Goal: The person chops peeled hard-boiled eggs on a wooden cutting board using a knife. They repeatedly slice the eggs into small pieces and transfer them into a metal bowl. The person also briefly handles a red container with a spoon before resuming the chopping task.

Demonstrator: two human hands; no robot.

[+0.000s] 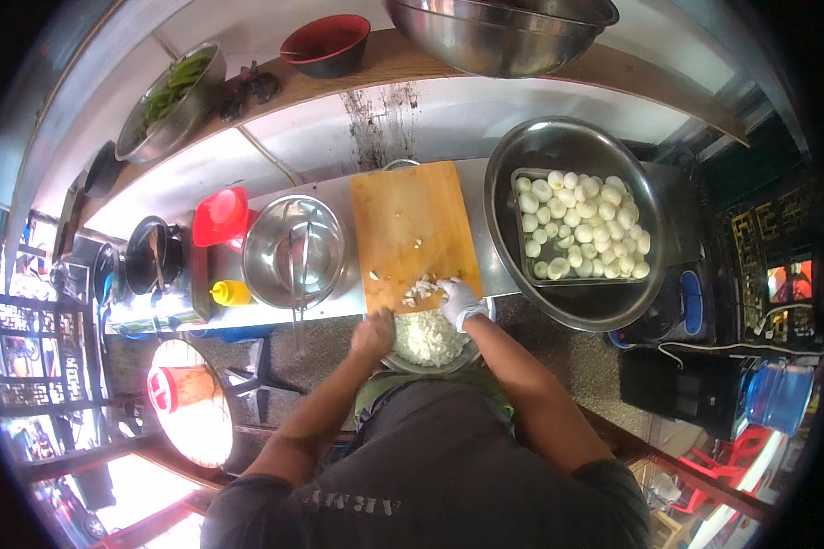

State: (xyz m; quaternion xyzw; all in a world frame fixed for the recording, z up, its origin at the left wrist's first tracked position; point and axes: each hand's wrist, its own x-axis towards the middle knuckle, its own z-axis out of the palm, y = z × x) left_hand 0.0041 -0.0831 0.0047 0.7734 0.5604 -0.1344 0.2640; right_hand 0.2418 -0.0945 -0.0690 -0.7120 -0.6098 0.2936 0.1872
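A wooden cutting board (412, 213) lies before me, with chopped white pieces (422, 289), which look like onion, near its front edge. My right hand (459, 302), in a thin white glove, reaches over that edge with its fingers beside the pieces. My bare left hand (373, 336) is curled at the board's front left corner; whether it grips the board or something else is hidden. Just below the board's edge, a round metal bowl (393, 365) holds a heap of chopped white pieces (429, 337). One larger white piece (373, 275) lies at the board's left side.
To the right, a large metal basin (570, 309) holds a tray (522, 257) of peeled onions (590, 213). Left of the board stands a steel bowl (264, 274) with long tongs (299, 261) across it, near a yellow squeeze bottle (231, 293). A wooden shelf (398, 58) runs above.
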